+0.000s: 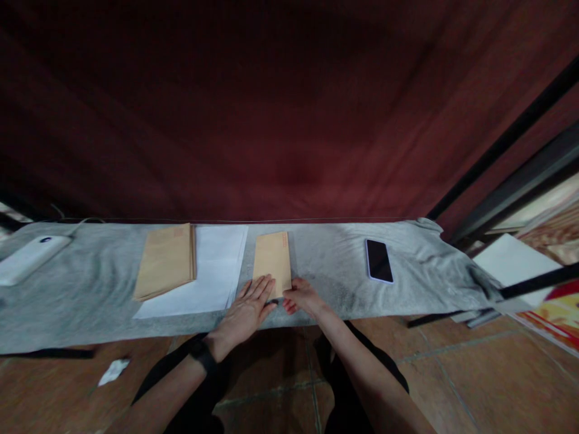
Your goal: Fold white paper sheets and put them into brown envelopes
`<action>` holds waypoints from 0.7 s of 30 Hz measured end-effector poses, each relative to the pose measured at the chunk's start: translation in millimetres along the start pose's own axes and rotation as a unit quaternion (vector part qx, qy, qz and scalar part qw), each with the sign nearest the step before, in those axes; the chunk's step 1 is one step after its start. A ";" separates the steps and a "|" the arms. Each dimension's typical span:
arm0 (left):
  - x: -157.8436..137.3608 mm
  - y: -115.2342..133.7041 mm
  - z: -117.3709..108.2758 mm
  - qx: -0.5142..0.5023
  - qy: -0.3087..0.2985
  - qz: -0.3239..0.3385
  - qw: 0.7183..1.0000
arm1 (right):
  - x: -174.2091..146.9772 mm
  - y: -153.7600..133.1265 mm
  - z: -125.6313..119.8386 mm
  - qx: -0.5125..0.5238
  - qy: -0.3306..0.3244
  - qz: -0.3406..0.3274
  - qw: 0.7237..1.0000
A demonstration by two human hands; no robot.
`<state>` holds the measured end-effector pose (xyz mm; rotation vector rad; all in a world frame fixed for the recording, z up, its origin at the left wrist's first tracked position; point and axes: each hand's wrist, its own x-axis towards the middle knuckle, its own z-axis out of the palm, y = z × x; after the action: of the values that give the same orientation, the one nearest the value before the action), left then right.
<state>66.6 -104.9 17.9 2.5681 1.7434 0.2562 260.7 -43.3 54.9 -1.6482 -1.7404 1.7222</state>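
A single brown paper envelope [272, 256] with small red print lies on the grey cloth in front of me. My left hand [251, 302] rests flat on its lower left part, fingers stretched out. At the lower right corner, my right hand [302, 296] has its fingers closed on the envelope's edge. Left of it, a stack of brown envelopes [167, 260] sits partly over white paper sheets [219, 265].
A grey cloth [325, 265] covers the narrow table. Toward the right lies a phone [379, 261]; at the far left is a white device [34, 258] with a cable. A dark red curtain [289, 120] hangs behind. Crumpled white paper [113, 372] is on the tiled floor.
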 end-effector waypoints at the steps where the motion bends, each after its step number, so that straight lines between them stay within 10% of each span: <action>1: 3.3 -0.8 -0.7 -0.008 0.001 -0.003 1.000 | -0.3 -0.8 -1.5 0.009 -0.008 0.007 1.000; 21: 77.5 -8.0 22.0 0.016 0.000 -0.028 0.999 | 11.7 5.7 -4.8 -0.096 -0.023 0.039 0.994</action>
<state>90.4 -28.6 4.6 2.5361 1.8306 0.2300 263.2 -33.3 45.6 -1.7887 -1.9424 1.6836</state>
